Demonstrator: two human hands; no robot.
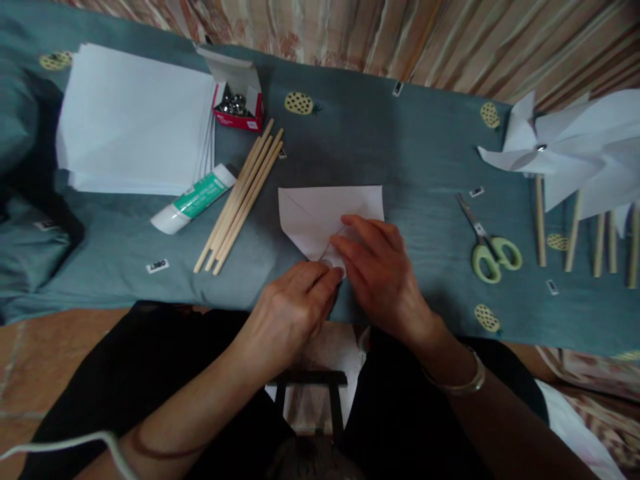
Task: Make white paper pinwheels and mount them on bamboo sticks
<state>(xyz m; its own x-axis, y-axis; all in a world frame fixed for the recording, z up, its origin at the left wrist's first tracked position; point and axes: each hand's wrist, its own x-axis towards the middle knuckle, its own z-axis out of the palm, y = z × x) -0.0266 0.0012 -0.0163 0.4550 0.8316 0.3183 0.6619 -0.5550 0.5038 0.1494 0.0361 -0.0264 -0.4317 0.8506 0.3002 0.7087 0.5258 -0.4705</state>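
A white sheet of paper (320,203) with diagonal creases lies near the table's front edge, its near side narrowing toward me. My left hand (300,297) is closed at this near corner, thumb and fingers pinching the paper. From the right, my right hand (383,273) bends over the same sheet, fingertips on its right half; its thumb is largely hidden. Left of the sheet lie several wooden sticks (243,200) in a loose bundle. A white and green glue tube (195,199) is beside them.
A stack of white paper (137,123) lies at the back left, near an open red box (239,119) of shiny metal pieces. Green-handled scissors (487,247) rest to the right. Several paper pinwheels (575,150) on sticks lie at the far right. A patterned curtain (350,33) hangs behind.
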